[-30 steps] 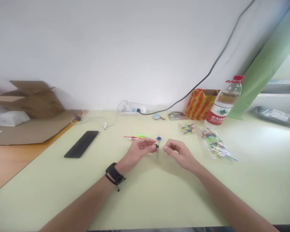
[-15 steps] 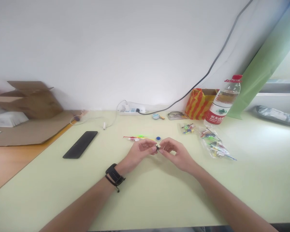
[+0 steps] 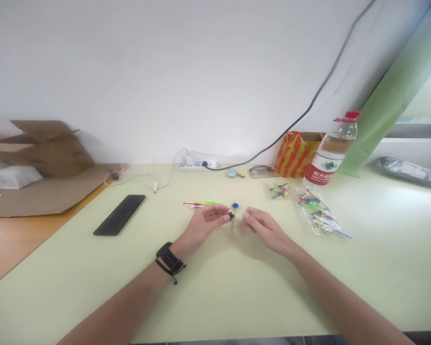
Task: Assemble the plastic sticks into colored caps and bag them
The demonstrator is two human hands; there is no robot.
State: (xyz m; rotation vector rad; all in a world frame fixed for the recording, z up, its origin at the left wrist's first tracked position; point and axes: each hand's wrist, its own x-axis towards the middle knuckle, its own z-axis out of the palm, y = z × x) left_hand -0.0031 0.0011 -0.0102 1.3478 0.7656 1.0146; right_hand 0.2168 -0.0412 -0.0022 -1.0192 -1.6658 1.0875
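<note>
My left hand (image 3: 207,220) pinches a small black plastic piece (image 3: 232,216) between thumb and fingertips, above the table. To its right, my right hand (image 3: 264,229) is closed in a pinch, apart from the black piece. Its lower fingers are blurred, and whatever the pinch may hold is hidden. A small round blue piece (image 3: 235,206) lies just beyond the fingertips. Under the black piece shows a thin pale upright streak, too faint to name. Behind my left hand lie thin red, white and green plastic pieces (image 3: 197,204), partly covered by the fingers.
Clear bags of colourful plastic parts (image 3: 323,218) lie to the right, near a water bottle (image 3: 330,153) and a red-yellow striped bag (image 3: 294,155). A black phone (image 3: 119,215) is at left. Behind are a power strip (image 3: 196,163) and cables; a cardboard box (image 3: 53,148) stands far left.
My right hand has drawn away to the right from the black piece, and its fingers have curled in. My left hand has stayed nearly in place, still pinching the piece.
</note>
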